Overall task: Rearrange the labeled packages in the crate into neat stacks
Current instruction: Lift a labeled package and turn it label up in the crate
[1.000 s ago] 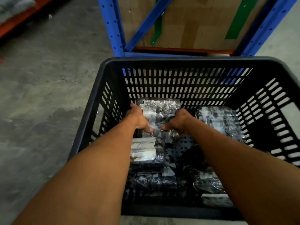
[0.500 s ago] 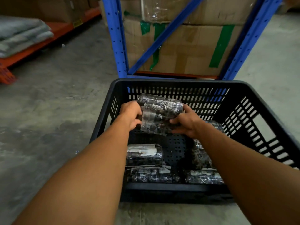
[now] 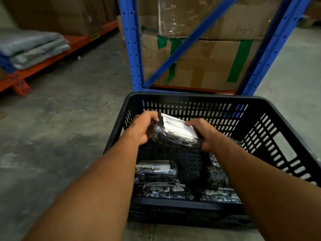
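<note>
Package (image 3: 175, 134), white label (image 3: 178, 127) unreadable

A: What fills the top centre of the frame?
B: A blue rack frame (image 3: 132, 49) with a diagonal brace, and behind it stacked cardboard boxes (image 3: 205, 66) bearing strips of green tape (image 3: 240, 60). The upper box is partly wrapped in clear film.

A: And the upper left?
B: Folded grey blankets (image 3: 33, 47) lie on an orange shelf beam (image 3: 57, 58), with more brown cartons (image 3: 57, 13) behind them. A small yellow tag (image 3: 94, 36) sits on the beam.

A: Below that?
B: Stained grey concrete floor (image 3: 66, 115) across the left side.
</note>
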